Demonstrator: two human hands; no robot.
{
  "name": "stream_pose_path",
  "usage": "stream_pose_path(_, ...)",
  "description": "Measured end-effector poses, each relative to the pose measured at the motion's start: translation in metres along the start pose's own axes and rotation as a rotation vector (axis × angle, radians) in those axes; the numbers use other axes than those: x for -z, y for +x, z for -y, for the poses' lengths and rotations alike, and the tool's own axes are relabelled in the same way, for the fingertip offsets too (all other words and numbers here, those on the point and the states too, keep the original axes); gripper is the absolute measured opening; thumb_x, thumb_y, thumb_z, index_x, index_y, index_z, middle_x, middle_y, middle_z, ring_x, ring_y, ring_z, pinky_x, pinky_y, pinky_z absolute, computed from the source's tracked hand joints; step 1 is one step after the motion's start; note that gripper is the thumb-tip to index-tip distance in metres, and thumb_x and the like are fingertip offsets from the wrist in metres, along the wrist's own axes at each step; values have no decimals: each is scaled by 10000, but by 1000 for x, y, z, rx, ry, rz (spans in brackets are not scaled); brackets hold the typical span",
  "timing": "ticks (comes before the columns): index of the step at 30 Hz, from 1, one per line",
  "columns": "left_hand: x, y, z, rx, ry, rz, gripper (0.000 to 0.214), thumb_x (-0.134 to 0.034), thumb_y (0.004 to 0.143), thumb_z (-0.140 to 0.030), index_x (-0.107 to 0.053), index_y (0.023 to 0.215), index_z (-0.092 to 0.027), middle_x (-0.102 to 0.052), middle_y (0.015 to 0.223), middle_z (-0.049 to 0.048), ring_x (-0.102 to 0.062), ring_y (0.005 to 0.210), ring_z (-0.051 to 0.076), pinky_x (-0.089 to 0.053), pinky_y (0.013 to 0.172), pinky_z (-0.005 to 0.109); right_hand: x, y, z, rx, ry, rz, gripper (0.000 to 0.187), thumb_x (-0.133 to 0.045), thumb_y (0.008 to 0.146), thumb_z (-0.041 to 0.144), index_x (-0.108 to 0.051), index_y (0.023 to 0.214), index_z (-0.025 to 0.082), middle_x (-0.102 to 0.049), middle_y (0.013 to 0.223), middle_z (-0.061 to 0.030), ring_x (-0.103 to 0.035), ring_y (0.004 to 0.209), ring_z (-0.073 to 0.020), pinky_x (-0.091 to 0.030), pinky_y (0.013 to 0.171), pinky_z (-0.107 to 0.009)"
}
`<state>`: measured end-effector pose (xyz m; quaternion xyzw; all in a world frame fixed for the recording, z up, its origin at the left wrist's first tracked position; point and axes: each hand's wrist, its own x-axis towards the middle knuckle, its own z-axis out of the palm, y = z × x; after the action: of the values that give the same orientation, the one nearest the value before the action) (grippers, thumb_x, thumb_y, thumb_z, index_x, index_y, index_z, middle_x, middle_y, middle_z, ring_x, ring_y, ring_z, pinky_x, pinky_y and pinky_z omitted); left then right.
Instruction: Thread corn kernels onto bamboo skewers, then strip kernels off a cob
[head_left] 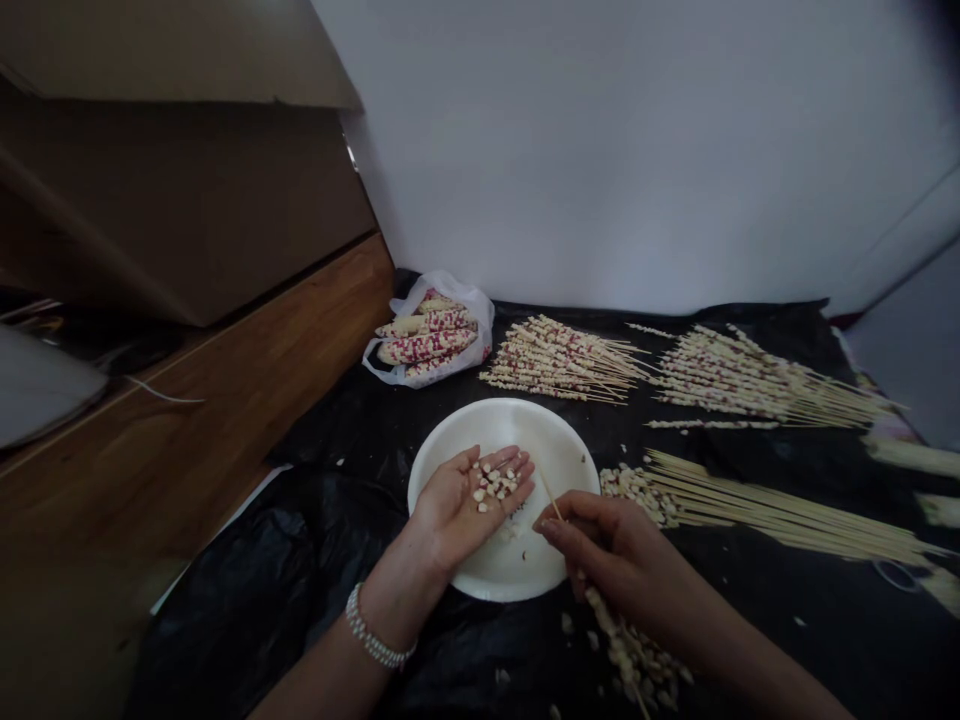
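Light, rolling pale corn kernels cradled in cupped, open left hand; thin stiff bamboo skewer pinched near bare tip by right hand

kernels in left hand over plate

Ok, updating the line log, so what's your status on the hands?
Left hand palm up over white plate, cupping loose corn kernels. Right hand pinching wooden skewer, kernels threaded below.

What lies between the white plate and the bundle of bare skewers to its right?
In the head view, a heap of loose corn kernels lies between the white plate and the bare wooden skewers, on black plastic sheeting.
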<state>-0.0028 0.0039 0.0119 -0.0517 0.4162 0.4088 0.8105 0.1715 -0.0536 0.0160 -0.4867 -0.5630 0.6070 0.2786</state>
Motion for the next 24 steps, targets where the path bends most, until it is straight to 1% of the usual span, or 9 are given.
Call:
stream_pose_path(4, 0, -1, 0, 4, -60, 99, 450, -268, 973, -238, -507, 1266, 8, -667, 871, 155, -676, 825, 219, -549, 751, 336, -1, -2, 1, -4, -9, 2, 283, -536, 894, 392, -608, 755, 156, -525, 509, 18, -448, 464, -79, -306, 451, -215)
stream_pose_path(7, 1, -2, 0, 55, -57, 160, 367, -333, 963, -190, -540, 1214, -21, -616, 737, 91, -638, 667, 155, -535, 603, 242, -2, -3, 2, -2, -17, 6, 290, -530, 897, 395, -620, 764, 154, -528, 512, 16, -451, 469, -81, -307, 457, -219)
stream_pose_path(10, 4, -1, 4, 81, -32, 222, 255, -406, 947, -129, -568, 1133, -62, -499, 617, -4, -488, 458, 58, -370, 393, 119, -2, -3, 1, 12, -29, 5, 295, -538, 892, 398, -622, 751, 154, -529, 513, 13, -462, 475, -84, -320, 469, -224)
stream_pose_path(13, 5, 0, 7, 4, 15, 231, 237, -461, 933, -108, -569, 1145, -107, -432, 580, -52, -373, 369, 22, -233, 310, 104, -1, -3, -1, 8, -28, 4, 298, -533, 895, 405, -630, 768, 153, -530, 509, 12, -462, 475, -86, -326, 473, -226)
stream_pose_path(14, 5, 1, 6, -29, 32, 215, 250, -478, 935, -134, -565, 1168, -119, -456, 592, -46, -402, 381, 25, -268, 320, 101, -1, -3, -1, 6, -25, 4, 298, -531, 896, 407, -633, 780, 153, -531, 512, 12, -460, 475, -86, -323, 471, -225)
stream_pose_path(16, 4, 1, 5, -75, 42, 171, 299, -485, 945, -224, -548, 1212, -107, -569, 684, 10, -552, 498, 68, -452, 431, 135, -1, -2, -2, 6, -19, 6, 293, -531, 896, 409, -635, 794, 155, -533, 518, 13, -449, 471, -83, -310, 459, -222)
stream_pose_path(18, 2, 0, 3, -67, 32, 134, 367, -433, 963, -275, -527, 1235, -46, -654, 848, 112, -671, 717, 160, -581, 640, 259, -2, -1, -2, 11, -13, 6, 289, -535, 894, 408, -630, 788, 156, -533, 522, 13, -446, 467, -81, -304, 452, -221)
stream_pose_path(21, -1, -2, 2, -34, 54, 100, 341, -393, 951, -146, -528, 1220, 13, -675, 986, 195, -691, 923, 241, -587, 789, 343, -2, -1, -1, 12, -2, 6, 288, -539, 891, 407, -622, 774, 157, -527, 520, 16, -454, 468, -81, -312, 455, -221)
stream_pose_path(24, -3, -5, 4, -102, 117, 83, 324, -449, 881, -2, -573, 1180, -13, -693, 1038, 176, -686, 990, 221, -579, 804, 263, -3, 0, -2, 4, -17, 13, 295, -533, 893, 414, -628, 788, 155, -527, 529, 18, -458, 477, -81, -313, 458, -218)
